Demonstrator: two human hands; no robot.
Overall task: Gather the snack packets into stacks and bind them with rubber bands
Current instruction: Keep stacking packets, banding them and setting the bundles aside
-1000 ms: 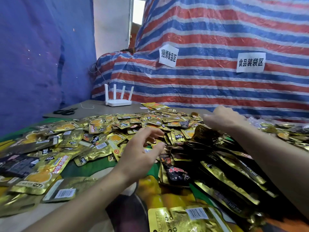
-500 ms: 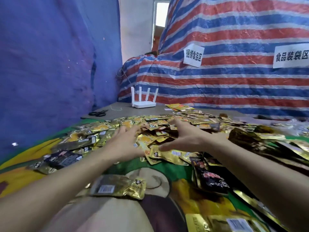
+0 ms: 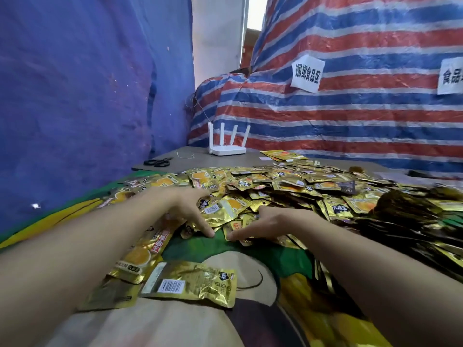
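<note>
A wide heap of gold foil snack packets (image 3: 288,186) covers the middle and right of the table. My left hand (image 3: 186,211) lies on the heap's near left edge, its fingers stretched down to the green cloth. My right hand (image 3: 258,225) lies opposite it on the near edge, fingers pointing left towards the left hand. A small bunch of packets (image 3: 223,209) sits between the two hands. Both hands press flat on packets and grip none. One loose packet (image 3: 193,284) with a barcode lies face down close to me.
A printed green and yellow cloth (image 3: 263,256) covers the near table. A white router (image 3: 226,147) and black scissors (image 3: 157,162) sit at the far left on bare table. Blue tarp walls the left, striped tarp (image 3: 350,108) the back. Darker packets (image 3: 413,221) pile at right.
Both hands have drawn back towards me along the heap's near edge, dragging packets with them. Their fingertips have come closer together. The view has shifted left.
</note>
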